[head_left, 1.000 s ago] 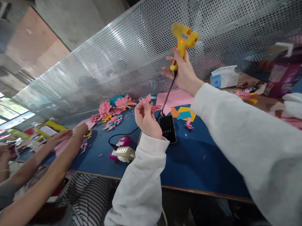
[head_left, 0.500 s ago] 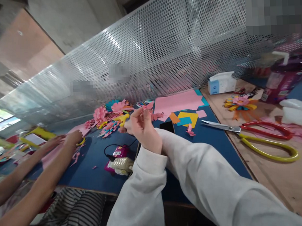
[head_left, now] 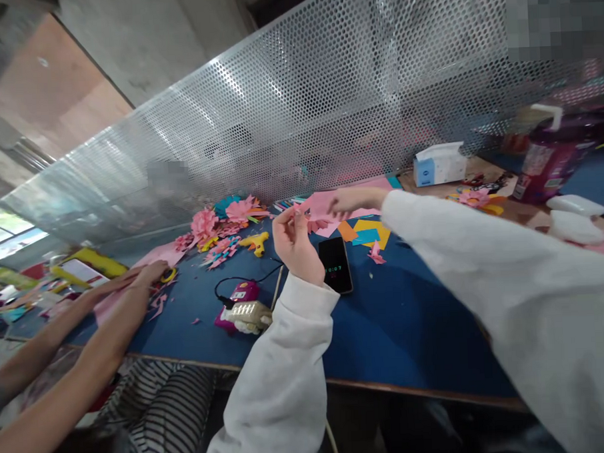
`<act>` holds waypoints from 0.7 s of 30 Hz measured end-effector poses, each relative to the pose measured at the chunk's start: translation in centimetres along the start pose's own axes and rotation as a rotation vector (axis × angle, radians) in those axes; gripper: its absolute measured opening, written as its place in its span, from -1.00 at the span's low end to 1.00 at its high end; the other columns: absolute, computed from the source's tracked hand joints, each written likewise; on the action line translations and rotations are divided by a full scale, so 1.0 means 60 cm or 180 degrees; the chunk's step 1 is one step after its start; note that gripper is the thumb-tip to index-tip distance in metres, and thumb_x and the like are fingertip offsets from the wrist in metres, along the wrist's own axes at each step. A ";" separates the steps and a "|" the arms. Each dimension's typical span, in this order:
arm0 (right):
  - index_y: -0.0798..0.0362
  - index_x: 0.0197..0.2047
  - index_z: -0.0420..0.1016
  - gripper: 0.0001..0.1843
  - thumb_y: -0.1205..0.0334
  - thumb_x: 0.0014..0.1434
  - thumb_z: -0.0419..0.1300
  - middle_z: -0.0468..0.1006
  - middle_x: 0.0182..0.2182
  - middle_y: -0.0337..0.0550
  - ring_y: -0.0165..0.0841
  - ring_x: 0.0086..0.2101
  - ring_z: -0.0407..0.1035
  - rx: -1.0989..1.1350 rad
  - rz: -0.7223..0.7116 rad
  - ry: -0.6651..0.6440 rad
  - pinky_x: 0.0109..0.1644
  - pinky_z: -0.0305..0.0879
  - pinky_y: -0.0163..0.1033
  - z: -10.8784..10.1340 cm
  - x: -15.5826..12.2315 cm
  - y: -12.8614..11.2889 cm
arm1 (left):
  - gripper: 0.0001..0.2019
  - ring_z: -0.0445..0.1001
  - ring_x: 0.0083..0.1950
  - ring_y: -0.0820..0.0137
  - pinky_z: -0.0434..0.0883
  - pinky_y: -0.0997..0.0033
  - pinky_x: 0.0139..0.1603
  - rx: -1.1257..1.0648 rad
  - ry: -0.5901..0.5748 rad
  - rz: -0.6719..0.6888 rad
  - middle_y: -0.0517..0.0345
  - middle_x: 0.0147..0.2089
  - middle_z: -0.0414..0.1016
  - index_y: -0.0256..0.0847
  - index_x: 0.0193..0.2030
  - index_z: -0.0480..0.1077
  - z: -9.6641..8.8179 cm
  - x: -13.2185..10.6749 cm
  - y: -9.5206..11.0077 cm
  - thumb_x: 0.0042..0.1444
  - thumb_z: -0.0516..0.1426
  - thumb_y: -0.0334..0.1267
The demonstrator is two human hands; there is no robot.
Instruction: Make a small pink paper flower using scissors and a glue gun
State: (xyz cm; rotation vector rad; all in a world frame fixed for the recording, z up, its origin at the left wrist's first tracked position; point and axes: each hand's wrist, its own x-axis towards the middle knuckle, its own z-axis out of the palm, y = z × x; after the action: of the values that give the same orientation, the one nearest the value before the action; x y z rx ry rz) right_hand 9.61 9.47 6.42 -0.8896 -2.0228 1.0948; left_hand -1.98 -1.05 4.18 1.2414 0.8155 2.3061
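Note:
My left hand (head_left: 297, 245) is raised over the middle of the table, thumb and fingers pinched on a small pink paper piece (head_left: 300, 209), mostly hidden by the fingers. To its right, my right hand (head_left: 349, 202) hovers in front of the pink paper sheet (head_left: 375, 187), fingers loosely bent and apart, holding nothing I can see. A yellow glue gun (head_left: 255, 244) lies on the table left of my left hand. Below my right hand are a phone (head_left: 335, 265), orange and blue paper pieces (head_left: 366, 236), and a small folded pink paper shape (head_left: 376, 252).
Pink paper flowers (head_left: 204, 225) are heaped at the back beside a perforated metal screen (head_left: 297, 113). A purple device with a cable (head_left: 245, 292) sits front left. Another person's hands (head_left: 147, 280) work at far left. A tissue pack (head_left: 439, 164) and purple bottle (head_left: 544, 159) stand right.
My right hand has left the yellow glue gun, which now lies on the table, and swung right over the pink sheet. The phone is uncovered. My left hand keeps its pinch.

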 end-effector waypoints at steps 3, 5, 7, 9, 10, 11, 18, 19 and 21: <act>0.14 -0.55 0.46 -0.82 0.28 0.03 0.29 0.45 -0.65 -0.24 -0.46 -0.64 0.29 -0.0716 0.0328 -0.0299 -0.52 0.23 -0.30 -0.048 -0.055 0.029 | -0.78 0.37 -0.46 0.55 0.39 0.45 -0.35 0.0055 -0.0084 -0.0271 0.22 -0.36 0.41 -0.21 -0.25 0.37 -0.002 -0.005 -0.023 0.04 0.23 -0.15; 0.10 -0.59 0.44 -0.76 0.19 0.05 0.26 0.43 -0.67 -0.23 -0.46 -0.66 0.24 -0.1072 0.0312 -0.0266 -0.53 0.15 -0.30 -0.055 -0.102 0.045 | -0.78 0.40 -0.42 0.54 0.39 0.45 -0.31 0.0124 -0.0091 -0.0454 0.20 -0.34 0.43 -0.23 -0.25 0.38 -0.003 -0.010 -0.038 0.03 0.23 -0.16; 0.09 -0.55 0.44 -0.75 0.12 0.03 0.26 0.42 -0.64 -0.23 -0.46 -0.64 0.21 -0.1338 0.0216 -0.0213 -0.52 0.10 -0.30 -0.043 -0.146 0.057 | -0.78 0.41 -0.40 0.54 0.38 0.46 -0.29 0.0124 -0.0091 -0.0619 0.20 -0.34 0.43 -0.23 -0.27 0.39 -0.004 -0.015 -0.049 0.01 0.24 -0.17; 0.08 -0.51 0.44 -0.74 0.06 0.01 0.25 0.43 -0.61 -0.21 -0.43 -0.61 0.24 -0.1554 0.0099 -0.0331 -0.50 0.10 -0.30 -0.023 -0.179 0.067 | -0.77 0.41 -0.39 0.54 0.37 0.47 -0.29 0.0084 -0.0112 -0.0787 0.20 -0.33 0.44 -0.24 -0.28 0.39 -0.003 -0.020 -0.054 -0.03 0.26 -0.17; 0.08 -0.47 0.44 -0.75 0.05 0.01 0.25 0.44 -0.58 -0.20 -0.40 -0.58 0.26 -0.1667 0.0032 -0.0377 -0.49 0.12 -0.29 -0.014 -0.191 0.071 | -0.76 0.40 -0.39 0.55 0.36 0.48 -0.29 0.0063 -0.0111 -0.0887 0.20 -0.33 0.44 -0.25 -0.29 0.39 -0.002 -0.023 -0.055 -0.04 0.27 -0.18; 0.09 -0.42 0.44 -0.76 0.06 0.03 0.23 0.46 -0.54 -0.17 -0.37 -0.55 0.29 -0.1774 -0.0036 -0.0417 -0.47 0.14 -0.28 -0.005 -0.199 0.074 | -0.76 0.40 -0.39 0.55 0.35 0.49 -0.30 0.0041 -0.0107 -0.0999 0.20 -0.33 0.44 -0.25 -0.30 0.39 -0.001 -0.025 -0.054 -0.06 0.28 -0.18; 0.13 -0.26 0.44 -0.82 0.36 0.12 0.03 0.53 -0.32 0.01 -0.27 -0.36 0.42 -0.2469 -0.0476 -0.0604 -0.28 0.29 -0.22 0.012 -0.204 0.088 | -0.72 0.35 -0.46 0.59 0.30 0.54 -0.41 -0.0054 -0.0293 -0.1804 0.25 -0.40 0.39 -0.27 -0.34 0.39 0.002 -0.038 -0.057 -0.16 0.32 -0.19; 0.14 -0.24 0.44 -0.81 0.39 0.12 0.02 0.53 -0.30 0.02 -0.25 -0.32 0.43 -0.2560 -0.0516 -0.0598 -0.26 0.30 -0.22 0.011 -0.205 0.089 | -0.72 0.36 -0.44 0.58 0.30 0.53 -0.41 -0.0049 -0.0310 -0.1838 0.24 -0.39 0.39 -0.27 -0.34 0.39 0.002 -0.038 -0.059 -0.16 0.32 -0.20; 0.14 -0.22 0.44 -0.79 0.40 0.13 0.01 0.54 -0.27 0.04 -0.23 -0.29 0.44 -0.2734 -0.0582 -0.0580 -0.22 0.31 -0.20 0.013 -0.210 0.089 | -0.73 0.39 -0.42 0.55 0.31 0.52 -0.40 -0.0044 -0.0326 -0.1871 0.21 -0.36 0.40 -0.27 -0.34 0.39 0.000 -0.038 -0.062 -0.15 0.31 -0.20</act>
State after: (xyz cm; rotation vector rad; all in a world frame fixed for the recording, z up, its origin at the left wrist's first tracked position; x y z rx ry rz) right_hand 17.26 1.23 -1.46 -0.9870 -2.7099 0.1653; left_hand -0.51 0.42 0.34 0.9411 0.9697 1.7588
